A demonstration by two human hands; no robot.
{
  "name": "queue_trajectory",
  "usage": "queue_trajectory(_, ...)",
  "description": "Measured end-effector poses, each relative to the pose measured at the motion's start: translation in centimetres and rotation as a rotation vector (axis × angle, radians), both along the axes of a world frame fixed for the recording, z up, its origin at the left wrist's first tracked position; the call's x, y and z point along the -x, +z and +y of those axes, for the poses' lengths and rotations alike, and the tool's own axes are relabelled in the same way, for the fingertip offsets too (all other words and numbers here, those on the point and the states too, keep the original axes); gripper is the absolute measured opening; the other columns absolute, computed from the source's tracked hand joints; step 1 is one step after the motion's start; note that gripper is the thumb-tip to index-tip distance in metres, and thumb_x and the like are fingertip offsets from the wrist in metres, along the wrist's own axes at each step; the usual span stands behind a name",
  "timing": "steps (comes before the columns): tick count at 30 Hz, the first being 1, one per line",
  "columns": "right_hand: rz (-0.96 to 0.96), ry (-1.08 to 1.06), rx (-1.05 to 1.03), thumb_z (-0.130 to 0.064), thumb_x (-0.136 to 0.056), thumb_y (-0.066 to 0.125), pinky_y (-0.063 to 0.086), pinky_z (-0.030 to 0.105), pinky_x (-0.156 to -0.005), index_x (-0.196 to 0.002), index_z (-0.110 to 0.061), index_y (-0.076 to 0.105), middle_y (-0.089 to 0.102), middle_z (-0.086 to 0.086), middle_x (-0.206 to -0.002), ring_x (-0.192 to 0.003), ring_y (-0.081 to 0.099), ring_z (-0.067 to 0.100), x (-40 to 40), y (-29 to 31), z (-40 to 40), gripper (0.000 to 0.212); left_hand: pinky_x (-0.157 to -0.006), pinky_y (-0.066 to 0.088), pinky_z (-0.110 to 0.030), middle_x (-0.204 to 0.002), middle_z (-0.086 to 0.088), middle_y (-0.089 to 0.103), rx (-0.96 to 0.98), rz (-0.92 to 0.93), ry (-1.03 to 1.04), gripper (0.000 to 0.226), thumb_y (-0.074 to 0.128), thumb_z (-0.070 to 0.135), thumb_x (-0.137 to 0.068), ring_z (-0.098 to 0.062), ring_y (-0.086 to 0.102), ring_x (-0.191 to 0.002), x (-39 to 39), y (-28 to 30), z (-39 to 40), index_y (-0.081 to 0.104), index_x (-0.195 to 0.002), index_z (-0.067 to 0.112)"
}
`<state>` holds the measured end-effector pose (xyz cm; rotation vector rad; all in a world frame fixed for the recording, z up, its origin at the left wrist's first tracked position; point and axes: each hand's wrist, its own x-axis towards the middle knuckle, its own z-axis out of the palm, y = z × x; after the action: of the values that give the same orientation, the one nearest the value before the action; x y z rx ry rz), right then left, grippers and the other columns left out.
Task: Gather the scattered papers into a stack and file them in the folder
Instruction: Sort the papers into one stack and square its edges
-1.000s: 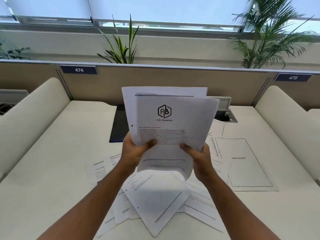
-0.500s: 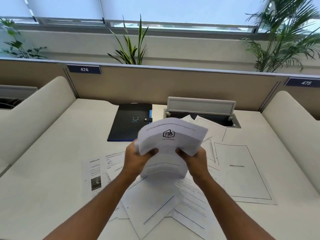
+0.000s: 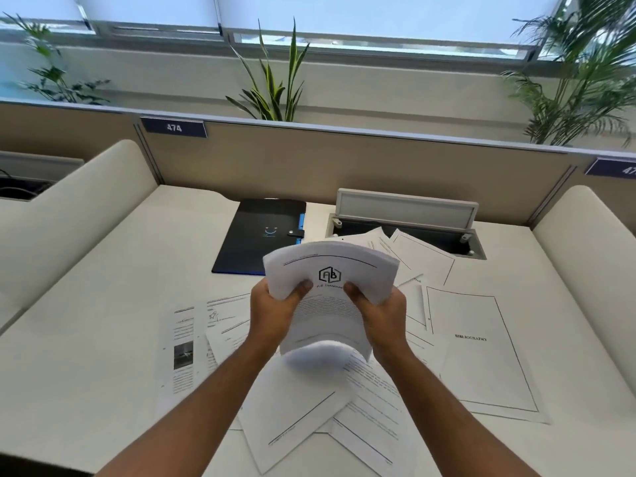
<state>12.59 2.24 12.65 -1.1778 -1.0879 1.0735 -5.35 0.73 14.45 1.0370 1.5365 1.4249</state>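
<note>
Both hands, left hand (image 3: 275,313) and right hand (image 3: 383,313), grip the "AB" stack (image 3: 330,297), now lower; "BIBLIOGRAPHY" sheet (image 3: 481,356) lies at the desk's (image 3: 86,339) right edge.

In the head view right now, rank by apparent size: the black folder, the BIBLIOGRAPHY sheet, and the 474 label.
1. BIBLIOGRAPHY sheet, largest as it looks, though it lies nearer the camera than the folder, so true size is unsure.
2. Black folder.
3. 474 label, clearly smallest.

bare forearms, no sleeves visible
</note>
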Motion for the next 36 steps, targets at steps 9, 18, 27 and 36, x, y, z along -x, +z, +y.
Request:
queue_trajectory(9,-0.09,0.063,0.099,-0.027,-0.084,0.084,0.062,0.023,-0.067,-0.097,-0.037,0.07,0.078,-0.008,-0.09,-0.089,0.075,0.019,0.4,-3.3,-1.3,0.022,-0.073,0.062,-0.033,-0.106,0.0,0.071,0.078,0.078,0.017,0.06,0.084,0.04,-0.068,-0.023,0.069,-0.095,0.8,-3.5,-1.0,0.06,-0.121,0.023)
queue_trajectory(18,-0.156,0.064,0.196,-0.05,-0.083,0.079,0.066,0.035,-0.077,-0.116,-0.022,0.071,0.077,-0.001,-0.104,-0.098,0.074,0.021,1.6,-5.8,-0.8,0.044,-0.064,0.058,-0.02,-0.094,0.001,0.069,0.065,0.21,0.026,0.034,0.082,0.025,-0.078,-0.025,0.069,-0.089,3.1,-7.0,-0.8,0.065,-0.107,0.02)
queue_trajectory(27,-0.127,-0.183,0.487,-0.05,-0.091,0.071,0.052,0.04,-0.098,-0.119,-0.02,0.063,0.069,0.0,-0.116,-0.106,0.064,0.018,0.6,-7.0,5.9,0.042,-0.083,0.056,-0.034,-0.111,-0.007,0.071,0.146,0.344,0.062,0.044,0.08,0.023,-0.082,-0.022,0.064,-0.093,9.7,-8.9,3.3,0.065,-0.12,0.009)
queue_trajectory(36,-0.02,-0.456,0.754,-0.025,-0.08,0.083,0.054,0.039,-0.089,-0.124,0.0,0.058,0.065,0.017,-0.123,-0.104,0.066,0.035,1.1,-9.2,11.5,0.056,-0.086,0.056,-0.039,-0.111,-0.012,0.073,0.403,0.327,-0.005,0.042,0.082,0.018,-0.079,-0.029,0.067,-0.094,12.6,-14.2,4.2,0.068,-0.117,0.009)
